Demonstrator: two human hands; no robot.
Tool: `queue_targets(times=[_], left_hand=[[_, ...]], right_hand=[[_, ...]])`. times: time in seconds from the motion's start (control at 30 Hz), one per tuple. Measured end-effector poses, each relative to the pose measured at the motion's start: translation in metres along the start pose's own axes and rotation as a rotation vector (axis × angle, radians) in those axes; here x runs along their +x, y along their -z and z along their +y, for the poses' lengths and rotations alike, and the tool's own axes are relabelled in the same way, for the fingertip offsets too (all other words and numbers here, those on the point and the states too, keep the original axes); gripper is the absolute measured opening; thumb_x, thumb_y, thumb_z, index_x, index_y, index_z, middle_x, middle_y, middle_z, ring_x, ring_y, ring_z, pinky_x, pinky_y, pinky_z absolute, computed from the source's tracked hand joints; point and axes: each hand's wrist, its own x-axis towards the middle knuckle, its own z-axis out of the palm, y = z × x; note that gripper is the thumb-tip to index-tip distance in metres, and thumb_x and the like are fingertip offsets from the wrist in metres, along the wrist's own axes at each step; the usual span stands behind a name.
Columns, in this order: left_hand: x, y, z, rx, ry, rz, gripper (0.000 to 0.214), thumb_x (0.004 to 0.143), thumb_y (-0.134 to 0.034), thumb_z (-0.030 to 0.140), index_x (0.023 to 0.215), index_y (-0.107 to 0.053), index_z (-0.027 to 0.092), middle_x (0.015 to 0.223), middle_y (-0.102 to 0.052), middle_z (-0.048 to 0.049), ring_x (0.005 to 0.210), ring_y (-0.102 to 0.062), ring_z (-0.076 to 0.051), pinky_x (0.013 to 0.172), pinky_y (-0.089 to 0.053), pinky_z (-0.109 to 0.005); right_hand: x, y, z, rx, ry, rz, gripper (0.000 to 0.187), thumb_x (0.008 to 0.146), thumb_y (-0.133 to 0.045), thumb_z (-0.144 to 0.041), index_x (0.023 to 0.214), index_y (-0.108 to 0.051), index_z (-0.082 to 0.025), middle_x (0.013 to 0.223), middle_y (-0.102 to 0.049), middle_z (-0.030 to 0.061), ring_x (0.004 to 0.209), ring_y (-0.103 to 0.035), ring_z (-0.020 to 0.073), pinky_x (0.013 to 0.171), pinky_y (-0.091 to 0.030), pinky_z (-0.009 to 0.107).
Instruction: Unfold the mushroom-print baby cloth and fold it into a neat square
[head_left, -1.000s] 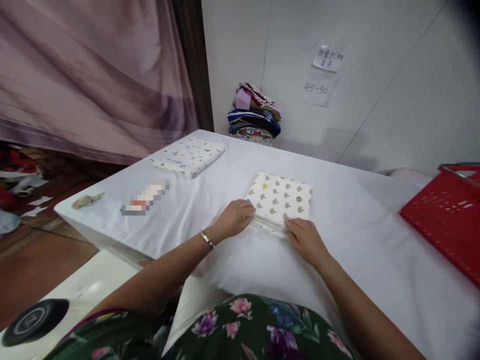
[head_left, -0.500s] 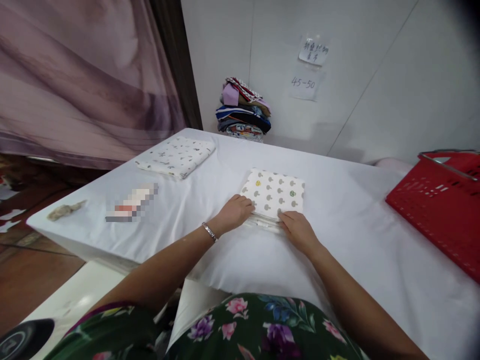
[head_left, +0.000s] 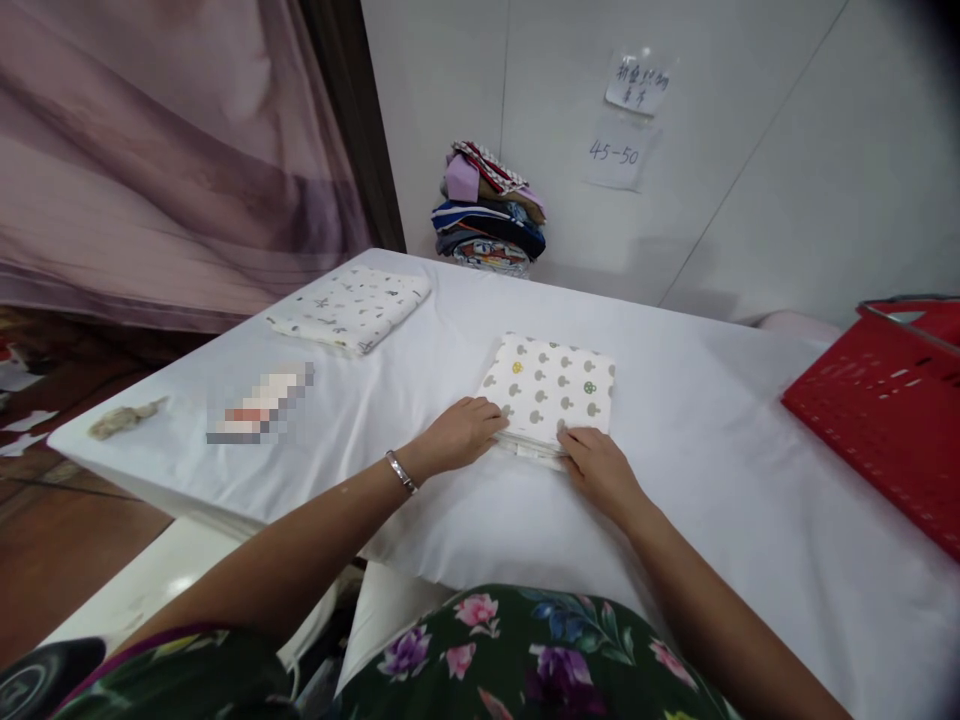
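Note:
A folded white cloth [head_left: 551, 385] printed with grey tree-like shapes, plus a yellow and a green one, lies flat in front of me. Its near edge shows several layers. My left hand [head_left: 466, 432] is closed at the near left corner, fingers bent over the edge. At the near right corner, my right hand [head_left: 600, 465] pinches the layers between thumb and fingers. Farther left rests another folded white cloth [head_left: 352, 308] with small dark prints, untouched by either hand.
A white-covered table [head_left: 697, 480] carries everything. On its left are a pixelated item [head_left: 262, 405] and a beige scrap of material [head_left: 124, 418]. A red basket [head_left: 885, 400] stands at the right. Beyond the far edge rises a stack of folded fabrics [head_left: 491, 215] by the wall.
Both hands stay at the cloth's near corners, with hardly any shift in their grip. The view has tilted and moved slightly; the cloth keeps its folded shape.

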Motion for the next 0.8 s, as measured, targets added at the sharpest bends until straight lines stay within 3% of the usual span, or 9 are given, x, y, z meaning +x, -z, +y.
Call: queue_targets(times=[0.2, 0.4, 0.6, 0.8], left_hand=[[0.012, -0.002, 0.003, 0.142, -0.023, -0.029, 0.013, 0.086, -0.044, 0.015, 0.089, -0.056, 0.016, 0.086, -0.058, -0.0058, 0.082, -0.050, -0.019, 0.069, -0.037, -0.031], [0.014, 0.003, 0.007, 0.180, 0.007, 0.022, 0.017, 0.085, -0.041, 0.013, 0.090, -0.057, 0.015, 0.084, -0.057, -0.0067, 0.079, -0.050, -0.018, 0.069, -0.037, -0.031], [0.011, 0.008, 0.009, 0.202, -0.031, 0.061, 0.017, 0.084, -0.041, 0.012, 0.086, -0.057, 0.015, 0.081, -0.056, -0.0063, 0.078, -0.049, -0.018, 0.070, -0.038, -0.032], [0.005, 0.006, 0.010, 0.178, 0.005, 0.087, 0.017, 0.085, -0.040, 0.011, 0.087, -0.057, 0.015, 0.082, -0.055, -0.0060, 0.078, -0.049, -0.018, 0.070, -0.037, -0.032]], right_hand=[[0.007, 0.011, 0.006, -0.001, 0.031, -0.129, 0.027, 0.085, -0.045, -0.015, 0.109, -0.057, -0.019, 0.105, -0.059, 0.0084, 0.096, -0.052, 0.0210, 0.078, -0.043, 0.032], [0.010, 0.019, 0.011, 0.044, 0.041, -0.203, 0.025, 0.086, -0.045, -0.015, 0.107, -0.057, -0.021, 0.105, -0.059, 0.0059, 0.096, -0.052, 0.0181, 0.074, -0.043, 0.028], [0.010, 0.012, 0.003, -0.103, 0.075, -0.138, 0.030, 0.083, -0.043, -0.010, 0.109, -0.056, -0.017, 0.102, -0.060, 0.0100, 0.091, -0.053, 0.0206, 0.074, -0.043, 0.031], [0.004, 0.013, 0.004, -0.059, 0.073, 0.009, 0.039, 0.085, -0.037, -0.010, 0.121, -0.051, -0.017, 0.106, -0.061, 0.0106, 0.093, -0.054, 0.0210, 0.074, -0.045, 0.033]])
